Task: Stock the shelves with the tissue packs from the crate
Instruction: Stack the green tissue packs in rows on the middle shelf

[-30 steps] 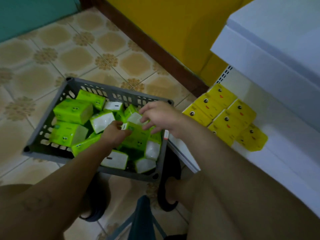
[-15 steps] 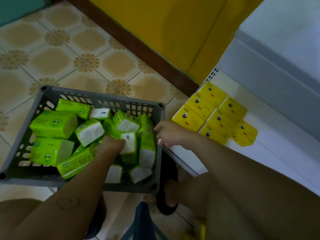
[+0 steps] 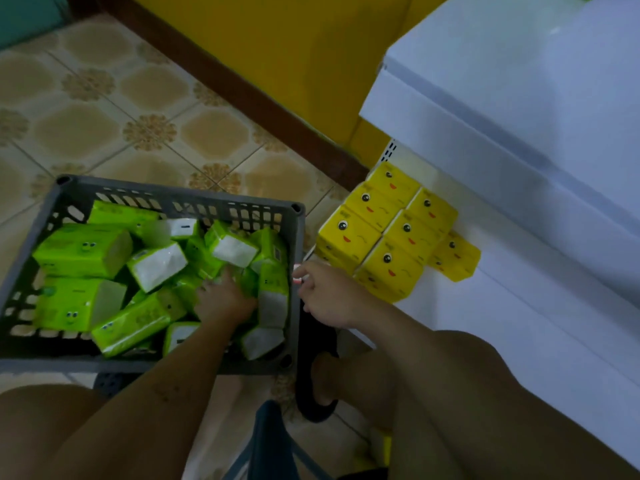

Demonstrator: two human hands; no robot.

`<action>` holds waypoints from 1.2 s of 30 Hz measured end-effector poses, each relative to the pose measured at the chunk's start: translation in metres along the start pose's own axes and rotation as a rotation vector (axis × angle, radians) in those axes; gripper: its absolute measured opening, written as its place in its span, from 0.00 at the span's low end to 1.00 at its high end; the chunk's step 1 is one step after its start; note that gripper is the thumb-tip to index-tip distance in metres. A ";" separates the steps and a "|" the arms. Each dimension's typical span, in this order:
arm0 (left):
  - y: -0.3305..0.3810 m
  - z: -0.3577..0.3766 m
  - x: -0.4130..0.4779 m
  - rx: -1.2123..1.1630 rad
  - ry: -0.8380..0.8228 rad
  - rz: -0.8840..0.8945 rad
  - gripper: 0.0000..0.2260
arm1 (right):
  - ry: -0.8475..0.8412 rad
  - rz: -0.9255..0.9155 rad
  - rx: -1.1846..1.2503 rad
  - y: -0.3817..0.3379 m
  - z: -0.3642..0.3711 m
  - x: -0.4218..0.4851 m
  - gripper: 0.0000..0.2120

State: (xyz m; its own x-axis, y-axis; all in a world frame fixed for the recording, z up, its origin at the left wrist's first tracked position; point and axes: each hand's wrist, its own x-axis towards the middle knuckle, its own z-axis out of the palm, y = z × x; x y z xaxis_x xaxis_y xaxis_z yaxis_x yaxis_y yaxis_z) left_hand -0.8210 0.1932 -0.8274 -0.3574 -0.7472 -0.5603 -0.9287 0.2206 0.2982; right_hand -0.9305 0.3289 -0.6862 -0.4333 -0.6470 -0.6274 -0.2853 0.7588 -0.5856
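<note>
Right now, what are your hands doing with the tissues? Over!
Left hand down in the crate, fingers buried among green tissue packs. Right hand empty, beside the crate. Yellow packs already shelved. Nothing in the way.

In front of my knees the grey slotted plastic crate [image 3: 173, 202] sits on the tiled floor, filled with green plastic-wrapped tissue packs [image 3: 83, 251] jumbled at all angles. On the white bottom shelf [image 3: 519, 323] yellow face-printed tissue packs [image 3: 391, 261] lie tightly grouped.

Right hand [image 3: 329, 296] withdrawn past crate [image 3: 180, 199] edge, left hand [image 3: 225, 299] deeper
</note>
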 end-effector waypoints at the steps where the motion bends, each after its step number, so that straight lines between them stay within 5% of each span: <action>1: 0.000 0.002 0.004 -0.037 0.011 -0.080 0.36 | -0.004 -0.015 0.000 -0.002 -0.001 0.008 0.19; 5: -0.012 0.005 0.023 -0.137 -0.057 -0.178 0.36 | 0.036 -0.045 0.003 -0.013 -0.004 0.035 0.20; 14: 0.022 -0.100 -0.024 -0.364 0.064 0.074 0.33 | 0.094 0.007 0.092 -0.004 -0.035 -0.023 0.18; 19: 0.055 -0.165 -0.090 -0.490 -0.172 0.218 0.26 | 0.243 0.018 0.466 -0.014 -0.044 -0.095 0.11; 25: 0.093 -0.188 -0.208 -0.590 -0.554 0.495 0.22 | 0.235 0.013 0.766 -0.004 -0.036 -0.191 0.22; 32: 0.131 -0.209 -0.330 -0.517 -0.664 0.766 0.28 | 0.310 -0.090 0.843 0.001 -0.064 -0.326 0.18; 36: 0.160 -0.230 -0.392 -0.473 -0.661 0.916 0.24 | 0.446 -0.179 0.830 0.003 -0.092 -0.392 0.16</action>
State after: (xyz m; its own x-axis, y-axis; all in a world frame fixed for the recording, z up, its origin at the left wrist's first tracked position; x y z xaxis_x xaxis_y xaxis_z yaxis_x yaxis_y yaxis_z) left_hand -0.8067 0.3771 -0.3825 -0.9693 0.0572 -0.2393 -0.2291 0.1446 0.9626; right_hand -0.8398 0.5922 -0.3951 -0.7766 -0.5302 -0.3404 0.2437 0.2455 -0.9383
